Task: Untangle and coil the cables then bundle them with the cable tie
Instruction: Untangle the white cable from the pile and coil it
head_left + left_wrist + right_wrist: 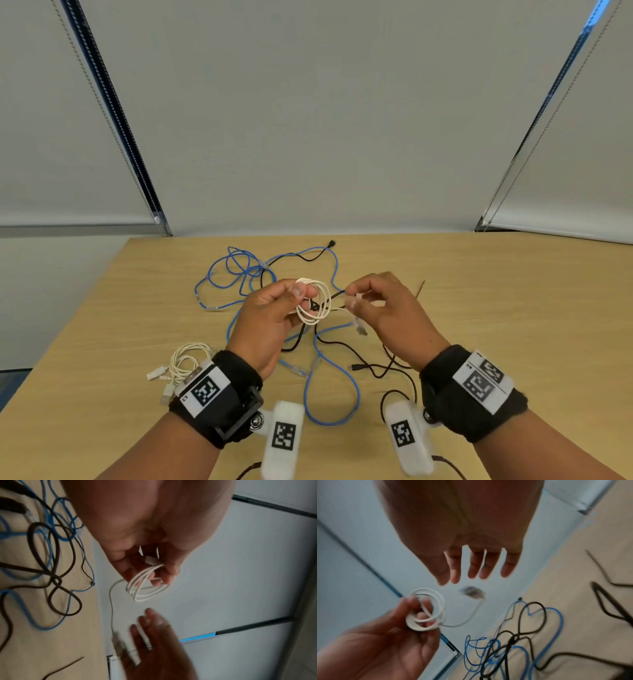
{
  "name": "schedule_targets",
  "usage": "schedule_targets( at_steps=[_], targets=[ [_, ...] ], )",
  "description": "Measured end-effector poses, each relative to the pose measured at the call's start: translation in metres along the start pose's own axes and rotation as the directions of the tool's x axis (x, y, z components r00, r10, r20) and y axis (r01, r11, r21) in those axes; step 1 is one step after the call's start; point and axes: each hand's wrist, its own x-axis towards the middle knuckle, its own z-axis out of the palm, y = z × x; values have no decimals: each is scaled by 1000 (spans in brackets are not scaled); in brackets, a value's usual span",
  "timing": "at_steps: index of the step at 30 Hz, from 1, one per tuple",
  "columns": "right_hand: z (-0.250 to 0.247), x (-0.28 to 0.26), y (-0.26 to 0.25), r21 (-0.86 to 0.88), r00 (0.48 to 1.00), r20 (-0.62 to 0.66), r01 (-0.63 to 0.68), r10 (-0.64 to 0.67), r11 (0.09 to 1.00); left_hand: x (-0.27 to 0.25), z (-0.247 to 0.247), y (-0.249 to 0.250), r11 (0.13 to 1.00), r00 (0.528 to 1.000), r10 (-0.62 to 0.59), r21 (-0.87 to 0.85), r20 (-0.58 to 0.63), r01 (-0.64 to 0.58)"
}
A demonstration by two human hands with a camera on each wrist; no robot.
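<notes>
My left hand (pixel 305 294) is raised above the table and pinches a small white cable coil (pixel 313 308) between thumb and fingers. The same coil (pixel 147 588) shows in the left wrist view and again (pixel 426 615) in the right wrist view. A short white tail runs from it to a blurred plug (pixel 471 593) that hangs free. My right hand (pixel 358 299) hovers just right of the coil, its fingers (pixel 474 573) relaxed and extended, holding nothing. On the table below lie tangled blue cables (pixel 239 270) and a black cable (pixel 376 370).
A second bunch of white cables (pixel 185 366) lies on the wooden table (pixel 513 308) by my left wrist. A thin dark strip (pixel 419 289), perhaps the cable tie, lies to the right behind my right hand. Window blinds rise behind the table's far edge.
</notes>
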Motion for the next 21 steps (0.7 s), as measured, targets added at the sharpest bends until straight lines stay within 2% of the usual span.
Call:
schedule_targets(
  at_steps=[1,3,5,6,8,10,11,14,16,19,21],
  targets=[
    [2,-1,-7,-47,996,-26,86,-87,995,-1,1,-2,1000,1000,5,21,-28,-5],
    [9,-3,-18,-132,982,59,186,-180,974,-3,7,-6,1000,999,-5,8,-46,5],
    [20,-6,-21,-235,974,174,185,-146,954,-7,13,-8,999,999,-27,-23,-43,26],
    [24,-6,-19,-231,972,202,162,-116,959,-9,16,-9,999,999,-33,-26,-40,32],
    [29,-7,-16,-17,979,195,56,-51,998,-9,18,-9,999,998,-32,-14,-45,32],
    [27,-10,-14,262,984,169,-91,47,961,-7,16,-8,1000,997,-20,7,-76,21],
    [25,-10,-13,321,981,178,-134,79,938,-5,13,-8,999,996,-9,31,-91,12],
    [19,-7,-12,453,948,301,-238,104,859,-2,3,-12,974,995,40,226,-94,-18],
    [15,-3,-13,516,942,308,-280,130,810,2,-3,-16,950,992,35,313,-122,5],
    [8,-1,-9,511,939,304,-303,161,804,7,-12,-18,921,982,33,387,-186,43],
    [5,-2,-5,443,938,304,-293,166,847,11,-19,-18,904,971,40,423,-234,65]
  ],
)
